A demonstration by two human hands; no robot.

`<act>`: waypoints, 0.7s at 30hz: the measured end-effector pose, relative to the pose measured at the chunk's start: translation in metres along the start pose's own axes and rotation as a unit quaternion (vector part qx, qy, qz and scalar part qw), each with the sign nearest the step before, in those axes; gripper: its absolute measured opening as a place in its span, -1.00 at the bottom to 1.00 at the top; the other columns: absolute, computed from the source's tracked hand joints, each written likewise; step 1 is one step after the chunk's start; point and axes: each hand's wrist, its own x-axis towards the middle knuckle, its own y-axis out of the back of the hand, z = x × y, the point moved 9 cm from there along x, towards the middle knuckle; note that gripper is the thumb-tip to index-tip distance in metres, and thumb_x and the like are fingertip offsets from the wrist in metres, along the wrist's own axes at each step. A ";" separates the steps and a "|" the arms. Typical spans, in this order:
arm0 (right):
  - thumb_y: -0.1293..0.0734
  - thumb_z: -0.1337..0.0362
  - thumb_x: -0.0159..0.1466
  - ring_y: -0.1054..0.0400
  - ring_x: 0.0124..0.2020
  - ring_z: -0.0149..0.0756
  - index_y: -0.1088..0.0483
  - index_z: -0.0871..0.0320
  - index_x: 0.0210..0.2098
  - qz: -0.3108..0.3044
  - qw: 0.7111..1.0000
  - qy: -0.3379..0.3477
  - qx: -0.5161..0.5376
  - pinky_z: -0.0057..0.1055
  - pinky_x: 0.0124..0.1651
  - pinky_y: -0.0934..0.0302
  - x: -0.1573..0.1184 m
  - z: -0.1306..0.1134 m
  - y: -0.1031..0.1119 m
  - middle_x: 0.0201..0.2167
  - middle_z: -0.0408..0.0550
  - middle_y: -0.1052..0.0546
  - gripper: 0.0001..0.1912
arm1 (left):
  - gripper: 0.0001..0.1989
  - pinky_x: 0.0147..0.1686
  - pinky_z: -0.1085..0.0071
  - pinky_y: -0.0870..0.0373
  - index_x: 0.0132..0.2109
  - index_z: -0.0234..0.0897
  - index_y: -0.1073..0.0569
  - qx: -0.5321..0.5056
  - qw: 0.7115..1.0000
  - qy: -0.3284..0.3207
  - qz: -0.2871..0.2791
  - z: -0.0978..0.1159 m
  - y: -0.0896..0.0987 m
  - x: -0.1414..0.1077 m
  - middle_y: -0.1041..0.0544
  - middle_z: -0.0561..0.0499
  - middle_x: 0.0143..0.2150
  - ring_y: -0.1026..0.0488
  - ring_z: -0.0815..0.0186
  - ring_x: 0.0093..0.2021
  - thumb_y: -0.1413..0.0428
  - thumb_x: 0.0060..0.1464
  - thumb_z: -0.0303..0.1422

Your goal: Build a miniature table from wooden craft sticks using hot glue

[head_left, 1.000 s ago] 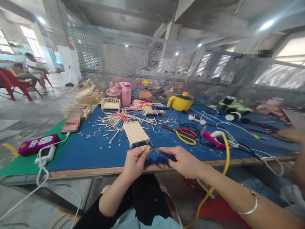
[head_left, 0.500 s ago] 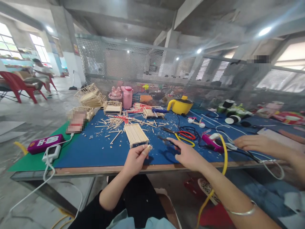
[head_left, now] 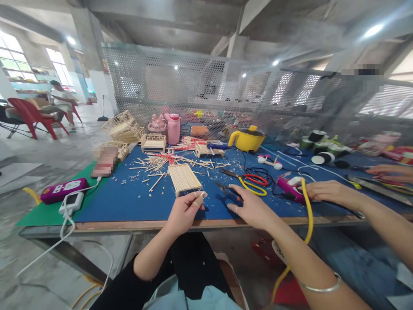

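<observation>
Though amid sticks (head_left: 157, 163) and scissors (head_left: 239, 176), left hand (head_left: 184, 212) tight on a pale stub (head_left: 203, 194); right hand (head_left: 253, 207), thumb wide, around pliers (head_left: 225, 187)

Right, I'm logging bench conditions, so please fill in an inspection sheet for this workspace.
Surface: blue mat, strewn with pale chips.
Work items: slatted wooden piece just beyond the left hand; contact unclear.
Clutter: loose sticks scattered beyond; yellow pot farther back.
Hands: left hand pinches a pale piece, too small to identify; right hand holds a dark tool.
Cables: yellow cable hangs over the front edge.
Surroundings: perforated screen behind; another person's hand at right.
</observation>
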 end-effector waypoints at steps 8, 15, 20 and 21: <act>-0.28 0.11 0.17 -0.28 0.04 -0.10 -0.16 0.11 0.18 -0.020 0.989 0.067 0.131 -0.12 0.10 -0.16 -0.018 -0.032 -0.012 0.04 0.10 -0.37 -0.39 | -0.65 -0.31 0.50 -0.27 -0.33 -0.32 -0.51 0.011 1.000 -0.007 0.006 0.002 0.001 0.002 -0.45 0.04 -0.47 -0.33 0.38 -0.40 0.02 0.18 -0.16; -0.28 0.15 0.19 -0.24 0.05 -0.08 -0.15 0.09 0.18 0.014 0.988 0.099 0.120 -0.06 0.10 -0.14 -0.029 -0.054 -0.008 0.01 0.08 -0.36 -0.43 | -0.65 -0.30 0.47 -0.29 -0.31 -0.32 -0.51 0.006 1.000 -0.014 -0.001 0.001 0.001 0.001 -0.50 0.01 -0.44 -0.37 0.34 -0.37 0.03 0.19 -0.16; -0.31 0.17 0.18 -0.27 -0.01 -0.08 -0.18 0.06 0.14 0.046 0.989 0.104 0.096 -0.09 0.05 -0.17 -0.032 -0.062 -0.004 -0.06 0.05 -0.39 -0.45 | -0.69 -0.22 0.43 -0.33 -0.19 -0.31 -0.56 -0.012 1.000 -0.021 0.002 -0.004 0.002 0.000 -0.57 -0.02 -0.29 -0.42 0.30 -0.29 -0.02 0.16 -0.20; -0.31 0.17 0.18 -0.28 -0.02 -0.08 -0.19 0.06 0.14 0.051 0.989 0.106 0.091 -0.10 0.04 -0.17 -0.033 -0.062 -0.003 -0.07 0.04 -0.40 -0.46 | -0.69 -0.22 0.43 -0.34 -0.16 -0.31 -0.56 -0.017 1.000 -0.020 0.003 -0.004 0.002 0.000 -0.57 -0.03 -0.27 -0.43 0.30 -0.28 -0.03 0.16 -0.21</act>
